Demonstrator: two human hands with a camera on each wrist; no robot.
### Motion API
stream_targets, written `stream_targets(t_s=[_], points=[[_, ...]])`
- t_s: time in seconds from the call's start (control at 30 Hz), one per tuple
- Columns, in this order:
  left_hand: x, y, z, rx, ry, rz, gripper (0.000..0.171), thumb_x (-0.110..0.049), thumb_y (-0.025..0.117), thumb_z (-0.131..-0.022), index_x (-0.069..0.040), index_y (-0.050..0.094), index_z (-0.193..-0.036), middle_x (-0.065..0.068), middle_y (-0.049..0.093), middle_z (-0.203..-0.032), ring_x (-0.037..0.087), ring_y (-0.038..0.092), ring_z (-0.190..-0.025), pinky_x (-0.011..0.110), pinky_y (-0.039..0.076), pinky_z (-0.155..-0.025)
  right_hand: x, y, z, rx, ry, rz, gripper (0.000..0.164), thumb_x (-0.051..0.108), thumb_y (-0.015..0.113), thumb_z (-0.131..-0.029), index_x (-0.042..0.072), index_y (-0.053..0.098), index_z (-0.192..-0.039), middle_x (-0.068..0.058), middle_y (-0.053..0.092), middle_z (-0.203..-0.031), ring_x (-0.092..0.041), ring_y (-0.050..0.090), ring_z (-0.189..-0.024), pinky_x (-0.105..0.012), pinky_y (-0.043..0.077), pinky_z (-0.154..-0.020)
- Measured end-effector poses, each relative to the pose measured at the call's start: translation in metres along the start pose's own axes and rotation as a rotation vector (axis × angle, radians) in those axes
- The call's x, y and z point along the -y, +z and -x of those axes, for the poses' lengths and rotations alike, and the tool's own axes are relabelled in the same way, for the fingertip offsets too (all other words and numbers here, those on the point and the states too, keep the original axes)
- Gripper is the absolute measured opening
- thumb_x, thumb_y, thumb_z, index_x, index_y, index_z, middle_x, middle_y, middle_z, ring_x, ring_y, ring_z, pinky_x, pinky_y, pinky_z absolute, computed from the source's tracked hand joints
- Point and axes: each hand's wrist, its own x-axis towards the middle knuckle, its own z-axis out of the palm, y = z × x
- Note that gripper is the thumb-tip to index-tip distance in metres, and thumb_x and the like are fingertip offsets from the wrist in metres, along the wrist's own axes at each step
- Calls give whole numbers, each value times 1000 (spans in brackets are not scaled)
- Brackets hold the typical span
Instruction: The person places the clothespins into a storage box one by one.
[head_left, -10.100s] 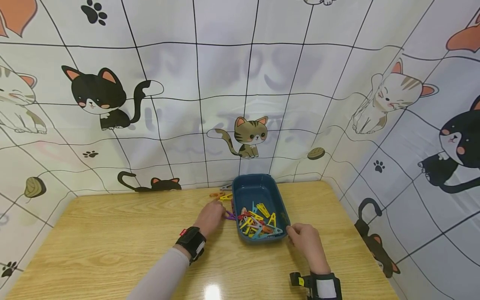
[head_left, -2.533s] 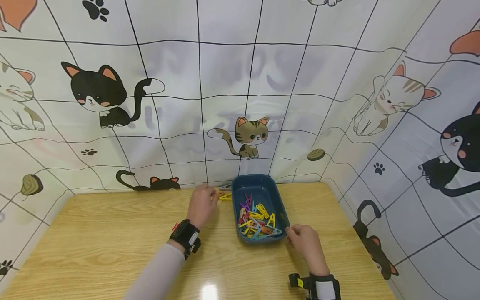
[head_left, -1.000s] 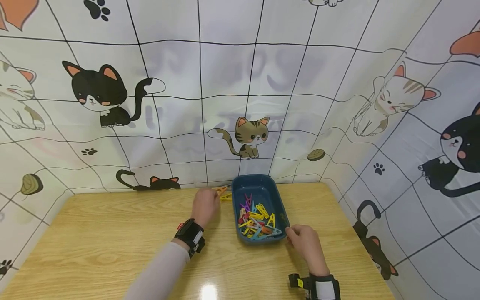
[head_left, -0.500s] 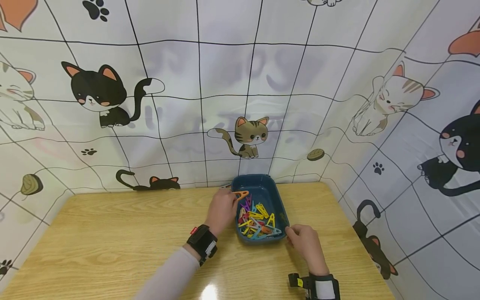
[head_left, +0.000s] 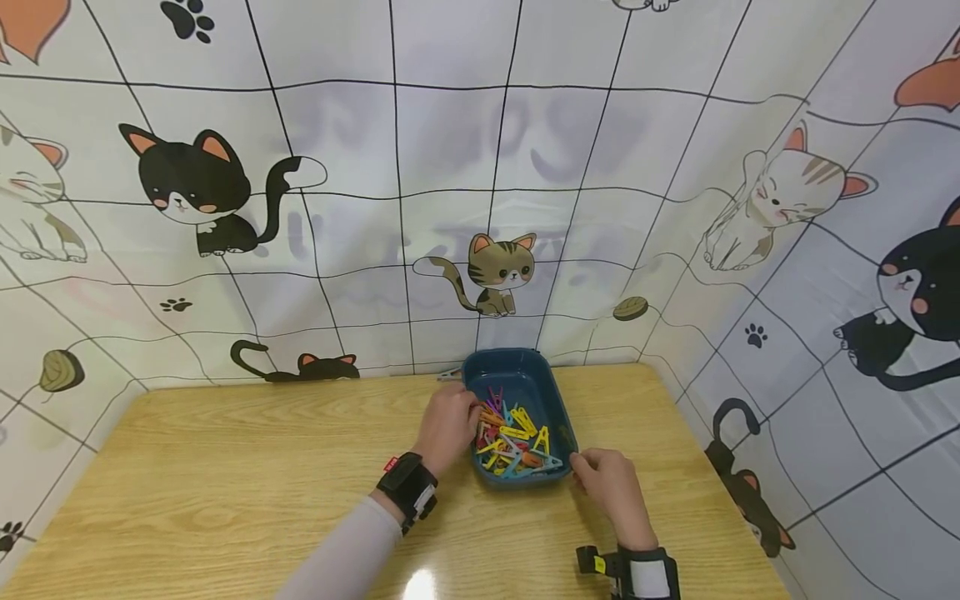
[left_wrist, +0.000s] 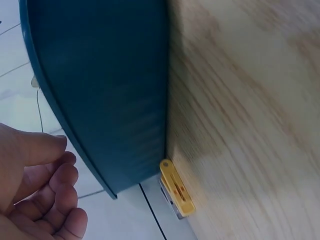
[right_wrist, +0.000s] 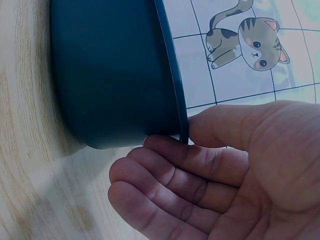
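Note:
A dark blue plastic bin (head_left: 558, 400) holds a heap of colourful clothespins (head_left: 517, 442). My left hand (head_left: 446, 425) is at the bin's left rim, its fingertips over the inside next to an orange clothespin (head_left: 491, 418). In the left wrist view its fingers (left_wrist: 64, 180) are loosely curled, with nothing visible between them and the thumb. My right hand (head_left: 611, 483) pinches the bin's near right rim between thumb and forefinger, as the right wrist view shows. Outside the bin, a yellow clothespin (left_wrist: 177, 190) lies against its wall; the left hand hides it in the head view.
A grey clothespin (head_left: 449, 375) lies at the table's back edge, left of the bin. The light wooden table (head_left: 262, 467) meets a cat-print curtain (head_left: 337, 250) behind it and on the right.
The left hand has carried an orange clothespin from beside the bin over the left rim and let it go inside. Earlier, purple clothespins also went in. The right hand stays on the rim.

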Motion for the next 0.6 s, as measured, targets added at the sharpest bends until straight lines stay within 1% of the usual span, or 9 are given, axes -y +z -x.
stream_targets(t_s=[0.1, 0.23, 0.33, 0.43, 0.6], points=[[5, -4, 0, -2, -24, 2, 10, -6, 78, -90, -4, 77, -81, 5, 65, -78, 22, 61, -75, 35, 52, -70, 1, 0, 0, -2, -3, 6, 29, 14, 60, -101, 3, 72, -76, 0, 59, -62, -15, 49, -58, -31, 38, -57], [13, -10, -1, 7, -71, -3, 10, -9, 77, -91, -3, 77, -83, 6, 68, -80, 23, 64, -79, 38, 54, -75, 1, -1, 0, 1, -12, 7, 29, 15, 60, -101, 3, 72, -77, -1, 61, -64, -15, 49, -59, -31, 38, -57], [19, -12, -2, -2, -99, 10, 10, -8, 76, -92, -2, 77, -85, 7, 69, -81, 25, 65, -80, 39, 54, -76, 1, -1, 0, 2, -6, 7, 29, 15, 61, -101, 2, 72, -76, -2, 62, -63, -15, 49, -58, -30, 38, -57], [25, -13, -3, -18, -113, 26, 8, -6, 77, -91, -1, 78, -85, 8, 68, -80, 25, 64, -79, 40, 53, -75, 1, 0, 0, 2, 1, 10, 29, 14, 61, -100, 3, 71, -75, -2, 60, -61, -15, 48, -58, -30, 38, -57], [33, -11, -3, -29, -109, 28, 5, -1, 77, -88, 0, 77, -83, 9, 68, -80, 26, 65, -79, 41, 54, -76, 1, 0, -1, 8, -3, 9, 30, 15, 60, -101, 3, 72, -76, -1, 60, -62, -15, 48, -58, -31, 38, -57]])
